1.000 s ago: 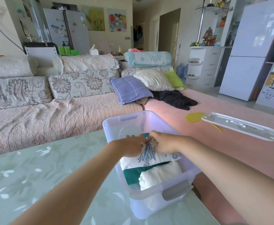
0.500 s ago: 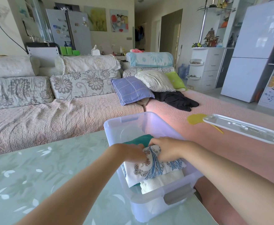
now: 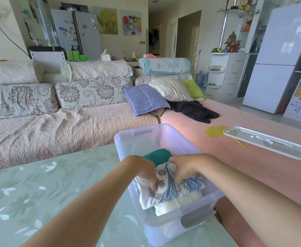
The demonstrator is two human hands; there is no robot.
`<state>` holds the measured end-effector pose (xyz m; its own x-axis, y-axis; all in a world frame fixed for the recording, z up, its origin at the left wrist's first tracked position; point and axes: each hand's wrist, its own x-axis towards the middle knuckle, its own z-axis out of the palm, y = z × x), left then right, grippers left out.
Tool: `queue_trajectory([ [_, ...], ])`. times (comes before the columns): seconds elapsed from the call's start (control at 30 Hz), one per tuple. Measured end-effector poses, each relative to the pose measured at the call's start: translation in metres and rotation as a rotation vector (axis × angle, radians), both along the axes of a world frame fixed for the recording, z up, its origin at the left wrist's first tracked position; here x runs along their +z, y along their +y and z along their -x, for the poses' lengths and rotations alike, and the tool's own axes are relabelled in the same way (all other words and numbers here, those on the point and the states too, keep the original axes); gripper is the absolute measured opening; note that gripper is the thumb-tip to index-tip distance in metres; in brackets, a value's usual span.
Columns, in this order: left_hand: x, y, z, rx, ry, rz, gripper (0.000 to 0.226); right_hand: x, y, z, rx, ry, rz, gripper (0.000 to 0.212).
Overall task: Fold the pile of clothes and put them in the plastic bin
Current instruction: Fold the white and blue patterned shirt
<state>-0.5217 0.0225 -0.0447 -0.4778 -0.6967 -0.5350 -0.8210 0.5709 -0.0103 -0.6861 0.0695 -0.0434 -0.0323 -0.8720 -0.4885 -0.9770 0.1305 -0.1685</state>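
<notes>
The plastic bin [image 3: 165, 130] stands on the table [image 3: 39, 184] under both hands. Its long axis runs from near right to far left. In it, the folded floral cloth [image 3: 169, 191] now spreads toward the near end, covering the green band that showed a second ago. Its longer side lies across the bin, above the white towel [image 3: 178, 204]. More of the green garment [image 3: 156, 155] shows beyond the knuckles. The left hand [image 3: 144, 170] and the right hand [image 3: 185, 168], close together, grip the floral cloth.
</notes>
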Motion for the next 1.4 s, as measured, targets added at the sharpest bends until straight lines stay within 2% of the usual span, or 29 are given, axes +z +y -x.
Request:
queue_trajectory([
  [0.13, -0.005, -0.003, -0.003, -0.018, 0.086, -0.013, 0.065, 0.005, 0.004, 0.005, -0.02, -0.067, -0.008, 0.09],
  [0.2, -0.003, -0.004, -0.005, -0.033, 0.13, -0.009, 0.056, 0.009, 0.005, 0.008, -0.009, -0.12, 0.001, 0.073],
  [0.27, 0.004, -0.006, -0.01, -0.038, 0.207, -0.023, 0.044, 0.018, 0.003, 0.012, 0.024, -0.114, 0.083, 0.044],
  [0.3, 0.01, -0.008, -0.013, -0.037, 0.254, -0.032, 0.037, 0.024, 0.0, 0.013, 0.027, -0.107, 0.136, 0.038],
  [0.37, 0.021, -0.016, -0.019, -0.02, 0.355, -0.007, 0.027, 0.038, -0.006, 0.013, 0.001, -0.098, 0.242, 0.039],
  [0.43, 0.029, -0.028, -0.021, 0.023, 0.443, 0.107, 0.031, 0.049, -0.017, 0.01, -0.019, -0.064, 0.375, 0.043],
  [0.5, 0.031, -0.042, -0.023, 0.052, 0.482, 0.282, 0.039, 0.051, -0.035, 0.005, -0.018, -0.001, 0.502, 0.056],
  [0.6, 0.023, -0.067, -0.022, 0.092, 0.457, 0.441, 0.037, 0.04, -0.068, -0.005, 0.029, 0.082, 0.652, 0.061],
  [0.67, 0.014, -0.083, -0.018, 0.163, 0.399, 0.396, 0.045, 0.026, -0.089, -0.009, 0.079, 0.117, 0.674, 0.058],
  [0.77, 0.0, -0.101, -0.012, 0.226, 0.261, 0.24, 0.067, 0.0, -0.117, -0.013, 0.079, 0.13, 0.508, 0.057],
  [0.83, -0.005, -0.108, -0.008, 0.212, 0.179, 0.205, 0.071, -0.015, -0.128, -0.014, 0.046, 0.164, 0.438, 0.058],
  [0.93, -0.013, -0.116, -0.004, 0.197, 0.168, 0.309, 0.052, -0.032, -0.135, -0.015, 0.093, 0.253, 0.616, 0.056],
  [1.0, -0.013, -0.117, -0.003, 0.196, 0.159, 0.348, 0.04, -0.041, -0.136, -0.012, 0.165, 0.203, 0.738, 0.065],
  [1.1, -0.012, -0.12, 0.0, 0.122, 0.101, 0.24, 0.035, -0.041, -0.137, -0.007, 0.157, 0.053, 0.639, 0.057],
  [1.2, -0.012, -0.119, 0.003, 0.145, 0.073, 0.2, 0.034, -0.044, -0.139, -0.005, 0.104, 0.082, 0.55, 0.045],
  [1.3, -0.011, -0.113, 0.001, 0.221, 0.109, 0.439, 0.033, -0.048, -0.141, -0.008, 0.131, 0.297, 0.78, 0.045],
  [1.4, -0.009, -0.114, -0.001, 0.12, 0.254, 0.672, 0.047, -0.041, -0.141, -0.014, 0.254, 0.387, 0.971, 0.058],
])
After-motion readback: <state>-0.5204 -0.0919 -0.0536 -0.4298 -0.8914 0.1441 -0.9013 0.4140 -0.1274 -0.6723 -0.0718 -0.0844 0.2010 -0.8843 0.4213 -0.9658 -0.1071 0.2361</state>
